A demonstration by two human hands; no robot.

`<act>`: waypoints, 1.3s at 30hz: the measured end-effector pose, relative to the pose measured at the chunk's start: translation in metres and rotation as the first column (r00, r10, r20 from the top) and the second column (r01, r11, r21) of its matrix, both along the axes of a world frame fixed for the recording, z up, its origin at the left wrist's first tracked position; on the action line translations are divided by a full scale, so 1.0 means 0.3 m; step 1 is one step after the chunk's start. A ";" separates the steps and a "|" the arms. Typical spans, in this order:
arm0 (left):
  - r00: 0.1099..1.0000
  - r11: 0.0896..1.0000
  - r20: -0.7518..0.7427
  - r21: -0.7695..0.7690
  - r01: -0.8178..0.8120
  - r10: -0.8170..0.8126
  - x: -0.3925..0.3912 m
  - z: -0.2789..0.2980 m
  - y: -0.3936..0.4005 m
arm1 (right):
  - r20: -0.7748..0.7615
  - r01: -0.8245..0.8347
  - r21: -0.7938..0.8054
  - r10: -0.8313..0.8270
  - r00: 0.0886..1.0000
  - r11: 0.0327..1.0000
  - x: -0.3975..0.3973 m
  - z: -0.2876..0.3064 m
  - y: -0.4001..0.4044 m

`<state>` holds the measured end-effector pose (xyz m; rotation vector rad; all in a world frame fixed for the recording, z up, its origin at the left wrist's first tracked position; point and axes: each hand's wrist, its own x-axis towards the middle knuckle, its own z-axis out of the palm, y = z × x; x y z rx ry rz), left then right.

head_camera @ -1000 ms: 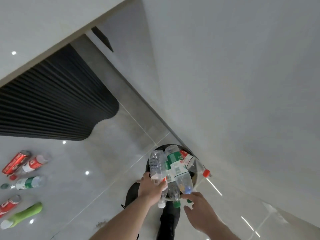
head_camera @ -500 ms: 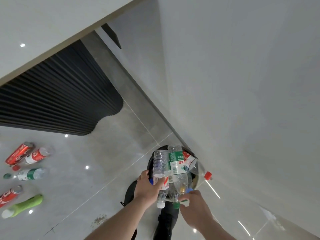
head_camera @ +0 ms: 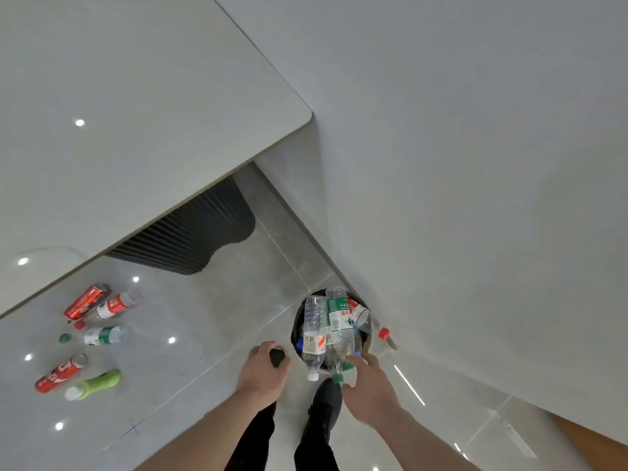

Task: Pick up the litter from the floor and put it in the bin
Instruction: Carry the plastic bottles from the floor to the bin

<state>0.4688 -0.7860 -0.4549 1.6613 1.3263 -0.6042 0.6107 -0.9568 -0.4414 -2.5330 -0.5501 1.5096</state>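
From the head camera, looking down along both forearms, the black bin stands on the grey tiled floor against the base of a pale wall. It is crammed past the rim: a clear ribbed bottle and a green-labelled bottle stick out neck-down toward the person, and a red-capped bottle hangs over the rim on the wall side.

The right hand is at the necks of these bottles, its fingers curled about the green cap end of the green-labelled one. The left hand sits just left of the bin, apart from the bottles, with its fingers curled in; whether it holds anything I cannot tell. A black shoe shows between the arms.

Well off to the left, more litter lies on the floor beside a pale table top: a red can, a red-labelled bottle, a green-and-white bottle, a second red can, a lime-green bottle, and two loose caps.
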 end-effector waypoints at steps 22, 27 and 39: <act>0.997 0.963 0.065 0.269 0.012 -0.030 -0.774 0.865 -0.155 | 0.106 -0.408 0.065 0.400 0.910 0.911 -0.400 0.791 -0.013; 0.998 0.933 0.056 0.360 -0.021 0.001 -1.132 0.955 -0.076 | 0.151 -0.471 0.104 0.454 0.878 0.876 -0.721 0.859 0.157; 1.000 0.922 -0.009 0.387 -0.002 0.005 -1.925 1.025 0.158 | 0.193 -0.509 0.157 0.479 0.856 0.846 -1.505 0.924 0.453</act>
